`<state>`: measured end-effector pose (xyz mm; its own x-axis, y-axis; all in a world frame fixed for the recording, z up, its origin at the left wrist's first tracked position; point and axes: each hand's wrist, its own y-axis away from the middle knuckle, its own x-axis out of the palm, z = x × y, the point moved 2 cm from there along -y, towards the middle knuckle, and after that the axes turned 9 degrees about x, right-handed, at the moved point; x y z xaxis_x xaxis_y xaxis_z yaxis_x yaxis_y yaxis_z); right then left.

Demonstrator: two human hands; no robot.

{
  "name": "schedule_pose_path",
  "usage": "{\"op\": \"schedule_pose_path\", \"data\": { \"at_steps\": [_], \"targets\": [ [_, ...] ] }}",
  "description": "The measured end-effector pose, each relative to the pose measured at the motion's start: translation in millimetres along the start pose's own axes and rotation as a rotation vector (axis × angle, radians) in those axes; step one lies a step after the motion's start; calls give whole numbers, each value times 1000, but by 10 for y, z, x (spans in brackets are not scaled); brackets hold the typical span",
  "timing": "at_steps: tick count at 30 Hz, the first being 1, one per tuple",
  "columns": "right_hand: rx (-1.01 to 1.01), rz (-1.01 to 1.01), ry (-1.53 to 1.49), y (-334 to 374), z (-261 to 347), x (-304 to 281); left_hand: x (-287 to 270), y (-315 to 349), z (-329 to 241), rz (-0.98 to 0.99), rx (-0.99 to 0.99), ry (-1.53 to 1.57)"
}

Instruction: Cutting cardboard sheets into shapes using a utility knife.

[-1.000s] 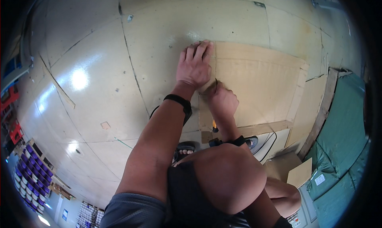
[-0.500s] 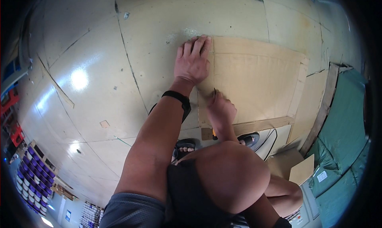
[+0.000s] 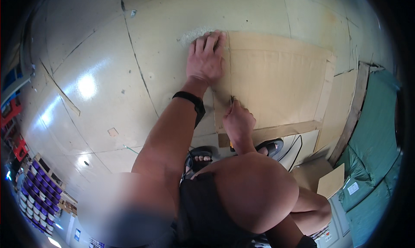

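Observation:
A flat sheet of brown cardboard [image 3: 276,88] lies on the floor in front of me. My left hand [image 3: 206,59] rests on the strip along its left edge, palm down, fingers stretched toward the far corner. Closer to me, my right hand [image 3: 240,120] is closed round a utility knife [image 3: 232,100]. Its dark tip meets the cardboard on a thin line running from the far edge toward me. Most of the knife is hidden in the fist; a yellow-orange bit shows beside the wrist.
My sandalled feet [image 3: 270,148] stand at the cardboard's near edge, beside a dark cord [image 3: 298,150]. Green wrapped bundles [image 3: 374,131] lie at the right, near an open carton [image 3: 311,174]. Purple and white spools [image 3: 39,191] stand at the lower left.
The view has shifted a little. Against the cardboard, my right hand with the knife has come slightly nearer to me along the line. My left hand stays at the same edge.

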<state>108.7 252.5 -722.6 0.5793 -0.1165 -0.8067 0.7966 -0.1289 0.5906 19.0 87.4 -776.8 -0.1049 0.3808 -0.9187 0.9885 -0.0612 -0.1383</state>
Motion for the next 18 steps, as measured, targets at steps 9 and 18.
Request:
{"op": "schedule_pose_path", "data": {
  "at_steps": [9,18],
  "targets": [
    [-4,-42,-49,130,-167,146,11,43,55,-139,65,23],
    [-49,-263,-548,-154,-630,309,-133,401,-164,62,434,31]
  ]
}}
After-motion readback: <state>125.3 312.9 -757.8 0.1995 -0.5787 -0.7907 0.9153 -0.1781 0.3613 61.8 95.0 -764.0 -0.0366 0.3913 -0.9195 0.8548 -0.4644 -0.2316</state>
